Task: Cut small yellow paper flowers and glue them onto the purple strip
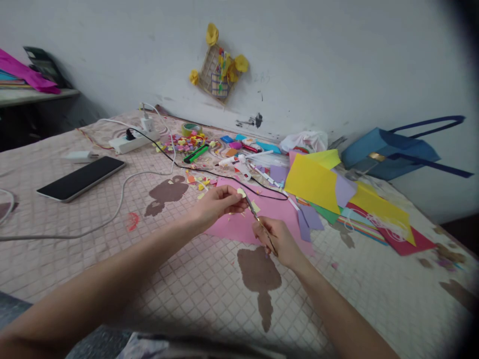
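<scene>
Between the thumb and fingers of my left hand (221, 202) is a small pale yellow piece of paper (240, 191). My right hand (279, 238) grips a pair of scissors (258, 218), its fingers around the handles. The blades point up and left, with their tips at the paper piece; whether they are cutting into it I cannot tell. Both hands are over a pink sheet of paper (278, 209), on which small pale yellow scraps (255, 206) lie.
A glue gun (242, 167) with a black cord and a green cutter (196, 153) lie behind my hands. Coloured sheets (312, 182) are stacked right, near a blue bag (389, 149). At left are a phone (82, 178) and a power strip (133, 140). Small paper flowers (181, 144) lie at the back.
</scene>
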